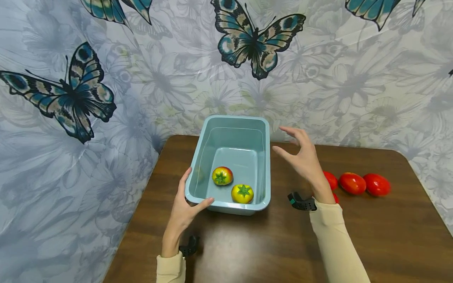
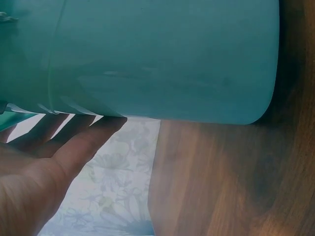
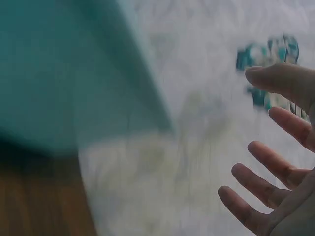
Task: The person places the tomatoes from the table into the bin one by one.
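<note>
A light blue plastic basin (image 1: 229, 210) is on the brown table, with two yellow-red tomatoes (image 1: 222, 175) with green star-shaped tops lying inside near its front. My left hand (image 1: 184, 208) is at the basin's front left corner. Its straight fingers touch the outer side wall, as the left wrist view shows, and the thumb reaches toward the front rim. To the right of the basin, my right hand (image 1: 302, 157) hovers apart from it with fingers spread and nothing held. In the right wrist view, the blurred basin (image 3: 54, 73) stands left of that hand.
Several red tomatoes (image 1: 352, 183) lie on the table (image 1: 396, 232) at the right, partly hidden behind my right wrist. A butterfly-and-flower patterned cloth (image 1: 170, 78) hangs behind the table and covers the left side. Each wrist wears a black band (image 1: 302, 202).
</note>
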The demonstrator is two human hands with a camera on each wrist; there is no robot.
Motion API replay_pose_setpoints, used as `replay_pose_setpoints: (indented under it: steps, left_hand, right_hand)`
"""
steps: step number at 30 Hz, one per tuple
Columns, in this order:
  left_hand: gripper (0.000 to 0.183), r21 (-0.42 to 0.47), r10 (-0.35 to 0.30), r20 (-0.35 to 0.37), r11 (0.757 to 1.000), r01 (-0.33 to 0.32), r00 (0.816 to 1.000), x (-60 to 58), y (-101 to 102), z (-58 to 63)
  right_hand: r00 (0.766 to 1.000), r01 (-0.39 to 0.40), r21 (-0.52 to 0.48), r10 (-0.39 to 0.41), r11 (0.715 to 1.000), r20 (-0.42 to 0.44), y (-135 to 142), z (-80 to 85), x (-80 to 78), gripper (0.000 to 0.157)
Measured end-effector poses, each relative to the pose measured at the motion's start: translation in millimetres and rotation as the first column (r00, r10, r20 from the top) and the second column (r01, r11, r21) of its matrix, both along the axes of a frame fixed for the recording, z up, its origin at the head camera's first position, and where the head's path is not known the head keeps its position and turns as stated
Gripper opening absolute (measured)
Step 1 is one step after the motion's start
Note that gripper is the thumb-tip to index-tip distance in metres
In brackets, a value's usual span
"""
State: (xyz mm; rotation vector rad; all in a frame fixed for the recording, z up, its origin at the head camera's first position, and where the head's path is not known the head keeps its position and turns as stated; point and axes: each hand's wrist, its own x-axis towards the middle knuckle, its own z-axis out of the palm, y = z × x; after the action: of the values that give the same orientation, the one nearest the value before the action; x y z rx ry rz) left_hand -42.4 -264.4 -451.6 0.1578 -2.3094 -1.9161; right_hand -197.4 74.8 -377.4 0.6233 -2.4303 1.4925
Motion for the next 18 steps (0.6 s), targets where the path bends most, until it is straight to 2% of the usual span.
replay_pose_setpoints:
  steps: [5, 9, 14, 18]
  left_hand:
    - [0.103, -0.03, 0.018, 0.016, 0.999, -0.018, 1.0, 3.5, -5, 2.8]
    - [0.102, -0.047, 0.027, 0.022, 0.999, -0.026, 0.999, 6.0, -6, 5.0]
    - [0.102, -0.041, 0.013, 0.019, 0.999, -0.012, 1.0, 5.8, -2, 3.3]
    - [0.101, -0.022, -0.012, 0.012, 1.0, 0.013, 1.0, 4.3, 2, 0.4]
  right_hand:
    - [0.993, 0.116, 0.104, -0.119, 0.988, 0.016, 66, -15.8, -4.4, 0.059]
    - [0.973, 0.198, 0.214, -0.218, 0.957, 0.078, 130, -32.5, -4.7, 0.062]
    - [0.948, 0.227, 0.365, -0.29, 0.903, 0.128, 209, -51.2, 1.3, 0.065]
    - [0.937, 0.2, 0.482, -0.311, 0.853, 0.161, 262, -70.2, 10.6, 0.066]
